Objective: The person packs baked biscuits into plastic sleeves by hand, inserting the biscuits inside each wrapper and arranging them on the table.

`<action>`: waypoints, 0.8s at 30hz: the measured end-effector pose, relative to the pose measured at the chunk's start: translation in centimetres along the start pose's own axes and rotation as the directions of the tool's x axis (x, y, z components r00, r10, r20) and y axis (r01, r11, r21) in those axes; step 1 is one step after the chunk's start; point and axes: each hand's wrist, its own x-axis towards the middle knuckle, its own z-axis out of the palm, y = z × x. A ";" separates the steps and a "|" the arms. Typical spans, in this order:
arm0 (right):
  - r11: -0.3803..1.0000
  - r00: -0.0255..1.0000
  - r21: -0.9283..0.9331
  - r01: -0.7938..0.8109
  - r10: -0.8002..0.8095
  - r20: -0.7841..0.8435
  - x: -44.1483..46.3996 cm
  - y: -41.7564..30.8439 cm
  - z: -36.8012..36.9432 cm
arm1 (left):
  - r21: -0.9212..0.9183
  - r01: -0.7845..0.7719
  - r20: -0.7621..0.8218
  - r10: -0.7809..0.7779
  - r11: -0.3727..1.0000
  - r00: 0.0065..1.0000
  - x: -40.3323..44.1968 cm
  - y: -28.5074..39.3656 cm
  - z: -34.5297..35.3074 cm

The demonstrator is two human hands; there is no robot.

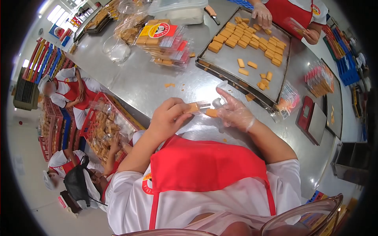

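Biscuit-packing workroom
Metal worktop (pixel 139 78), tray (pixel 223 61) of biscuits (pixel 244 38), filled packets (pixel 156 40), scale (pixel 306 112), stacked crates (pixel 44 63) and red-aproned workers (pixel 78 92) show it.

A red apron (pixel 208 163) covers a white shirt (pixel 128 202).

Golden-brown biscuit (pixel 212 113), red apron (pixel 208 163)

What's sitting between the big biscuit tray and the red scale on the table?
Printed plastic packaging lies between the biscuit tray and the red scale, seen in the head view.
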 end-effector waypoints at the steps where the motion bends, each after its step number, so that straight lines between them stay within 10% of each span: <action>1: 0.998 0.999 -0.052 0.043 -0.044 -0.008 0.3 0.3 -0.2 | 0.015 -0.056 0.029 0.055 0.998 0.998 0.2 0.0 -0.1; 24: 0.913 0.988 0.397 -0.093 0.036 0.149 2.4 -1.3 0.5 | 0.053 -0.195 0.217 0.180 0.979 0.960 1.6 0.2 -1.1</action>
